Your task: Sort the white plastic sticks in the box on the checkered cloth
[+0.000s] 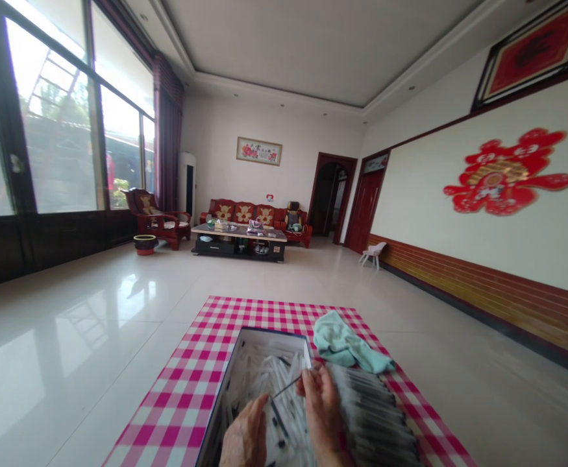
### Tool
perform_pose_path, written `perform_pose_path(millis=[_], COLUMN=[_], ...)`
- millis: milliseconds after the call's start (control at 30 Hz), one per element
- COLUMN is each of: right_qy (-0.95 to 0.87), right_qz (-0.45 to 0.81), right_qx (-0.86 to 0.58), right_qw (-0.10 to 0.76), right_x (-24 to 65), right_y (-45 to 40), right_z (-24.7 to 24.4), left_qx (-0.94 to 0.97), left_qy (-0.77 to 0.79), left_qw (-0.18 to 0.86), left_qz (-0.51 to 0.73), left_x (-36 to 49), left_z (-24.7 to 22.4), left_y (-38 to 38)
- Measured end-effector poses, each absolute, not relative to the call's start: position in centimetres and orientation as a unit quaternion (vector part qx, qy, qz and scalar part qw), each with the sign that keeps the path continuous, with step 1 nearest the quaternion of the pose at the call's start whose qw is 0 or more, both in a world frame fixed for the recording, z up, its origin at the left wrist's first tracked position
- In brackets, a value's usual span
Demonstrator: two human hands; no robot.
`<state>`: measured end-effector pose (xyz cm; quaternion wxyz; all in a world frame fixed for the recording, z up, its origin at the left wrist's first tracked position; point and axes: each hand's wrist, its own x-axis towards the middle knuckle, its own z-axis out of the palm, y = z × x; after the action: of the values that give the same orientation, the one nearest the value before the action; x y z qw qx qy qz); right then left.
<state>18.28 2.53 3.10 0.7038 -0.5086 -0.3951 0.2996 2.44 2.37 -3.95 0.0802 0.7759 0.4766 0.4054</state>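
Observation:
Over an open box [225, 383], my left hand [245, 433] and my right hand [321, 405] pinch a thin dark pen refill [287, 386] between them, one at each end. It slants up from left to right. Clear pen barrels [254, 370] and several small black pen parts [278, 431] lie loose inside the box. Just right of my right hand is a row of pens [376, 415], clear with black ends, lying side by side and somewhat blurred. My fingertips are partly hidden by my hands.
A pink-and-white checked cloth [176, 389] covers the table. Beyond the box lies a crumpled teal cloth [345, 340]. Farther off on the tiled floor stand a low coffee table [237, 237], a red wooden sofa [245, 211], a small chair [374, 253] and a pot [146, 244].

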Motion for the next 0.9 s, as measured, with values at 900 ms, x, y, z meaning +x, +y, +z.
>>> perform_pose_path(millis=[900], right_qy=[-0.691], right_qz=[0.201], right_qx=[-0.487], right_qw=[0.494], right_x=[15.7], right_y=[-1.1], right_z=[3.7], left_qx=[0.779], left_qy=[0.459], left_qw=[0.068], left_qz=[0.421], left_x=[2.0], left_z=[-1.4], left_y=[-0.5])
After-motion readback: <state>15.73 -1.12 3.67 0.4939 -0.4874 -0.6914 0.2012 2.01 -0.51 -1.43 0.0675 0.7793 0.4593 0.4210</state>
